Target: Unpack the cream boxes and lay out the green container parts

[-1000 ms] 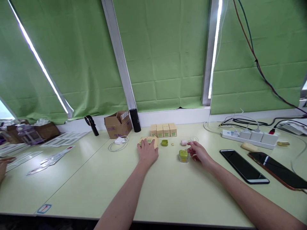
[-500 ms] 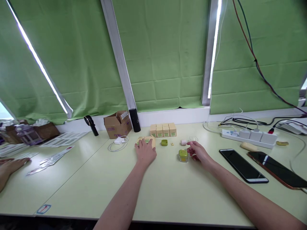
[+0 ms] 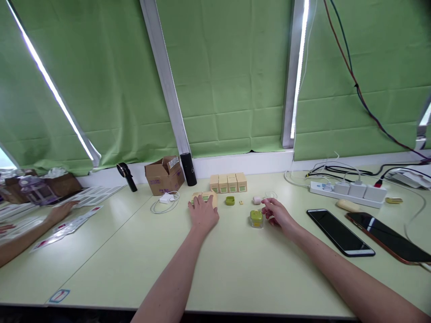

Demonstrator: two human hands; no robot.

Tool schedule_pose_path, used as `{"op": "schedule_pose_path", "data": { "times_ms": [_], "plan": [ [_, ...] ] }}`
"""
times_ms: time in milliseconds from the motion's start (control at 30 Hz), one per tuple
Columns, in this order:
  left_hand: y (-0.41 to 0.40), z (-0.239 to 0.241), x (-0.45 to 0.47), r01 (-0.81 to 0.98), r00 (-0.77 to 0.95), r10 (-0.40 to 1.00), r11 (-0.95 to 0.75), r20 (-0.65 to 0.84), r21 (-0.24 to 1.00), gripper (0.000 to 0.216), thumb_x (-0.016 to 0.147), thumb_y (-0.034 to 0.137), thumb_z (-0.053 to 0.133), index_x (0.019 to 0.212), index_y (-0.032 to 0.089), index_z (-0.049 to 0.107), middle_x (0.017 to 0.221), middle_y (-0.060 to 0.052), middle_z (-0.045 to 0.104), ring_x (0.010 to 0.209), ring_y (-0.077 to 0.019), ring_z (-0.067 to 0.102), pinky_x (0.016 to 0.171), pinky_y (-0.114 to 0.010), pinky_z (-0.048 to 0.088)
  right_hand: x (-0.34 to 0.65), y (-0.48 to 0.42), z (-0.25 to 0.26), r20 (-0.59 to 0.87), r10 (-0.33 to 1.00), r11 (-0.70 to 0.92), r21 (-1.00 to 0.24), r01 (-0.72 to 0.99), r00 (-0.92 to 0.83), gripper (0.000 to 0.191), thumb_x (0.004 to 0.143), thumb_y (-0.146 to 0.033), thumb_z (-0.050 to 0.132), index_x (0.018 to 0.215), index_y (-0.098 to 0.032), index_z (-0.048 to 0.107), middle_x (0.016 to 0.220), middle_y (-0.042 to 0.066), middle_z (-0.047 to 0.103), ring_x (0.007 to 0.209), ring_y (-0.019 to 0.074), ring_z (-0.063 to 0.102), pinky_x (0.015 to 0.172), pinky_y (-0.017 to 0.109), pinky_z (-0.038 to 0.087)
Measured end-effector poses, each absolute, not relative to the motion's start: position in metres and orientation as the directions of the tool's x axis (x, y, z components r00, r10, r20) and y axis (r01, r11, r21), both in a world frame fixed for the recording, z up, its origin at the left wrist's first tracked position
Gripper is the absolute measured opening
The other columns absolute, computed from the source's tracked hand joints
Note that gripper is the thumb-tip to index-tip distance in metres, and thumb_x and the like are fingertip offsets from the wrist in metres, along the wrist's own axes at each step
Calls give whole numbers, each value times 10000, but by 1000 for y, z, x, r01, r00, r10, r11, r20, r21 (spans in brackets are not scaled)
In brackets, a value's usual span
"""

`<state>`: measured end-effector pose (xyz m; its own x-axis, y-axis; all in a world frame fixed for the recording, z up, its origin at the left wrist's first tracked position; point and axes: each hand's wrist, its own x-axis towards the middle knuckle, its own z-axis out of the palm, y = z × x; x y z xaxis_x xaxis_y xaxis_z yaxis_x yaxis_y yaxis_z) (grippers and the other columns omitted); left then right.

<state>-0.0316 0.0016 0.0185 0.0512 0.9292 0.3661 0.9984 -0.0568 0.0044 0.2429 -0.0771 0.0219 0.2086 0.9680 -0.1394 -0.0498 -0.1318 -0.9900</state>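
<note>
Two hands among small, light things that a careless nudge could scatter.
The left hand (image 3: 204, 215) spreads over low tan cardboard boxes (image 3: 214, 199); a sideways push could slide them into the open green square tray (image 3: 230, 200). The right hand (image 3: 278, 213) curls loosely beside the clear cube-shaped container with a green lid (image 3: 256, 218); whether it pinches anything, I cannot tell. A stray knuckle could tip the container.
</note>
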Motion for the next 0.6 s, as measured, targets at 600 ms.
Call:
{"op": "schedule_pose_path", "data": {
  "times_ms": [600],
  "plan": [
    [-37, 33, 6, 823, 373, 738, -543, 563, 166, 444, 924, 249, 549, 1368, 253, 547, 1409, -118, 529, 1385, -307, 421, 1159, -487, 325, 242, -74, 3, 101, 990, 36, -863, 503, 102, 482, 487, -152, 865, 906, -255, 650, 885, 7, 666, 827, 220, 593, 715, 307, 426]
  ]
}}
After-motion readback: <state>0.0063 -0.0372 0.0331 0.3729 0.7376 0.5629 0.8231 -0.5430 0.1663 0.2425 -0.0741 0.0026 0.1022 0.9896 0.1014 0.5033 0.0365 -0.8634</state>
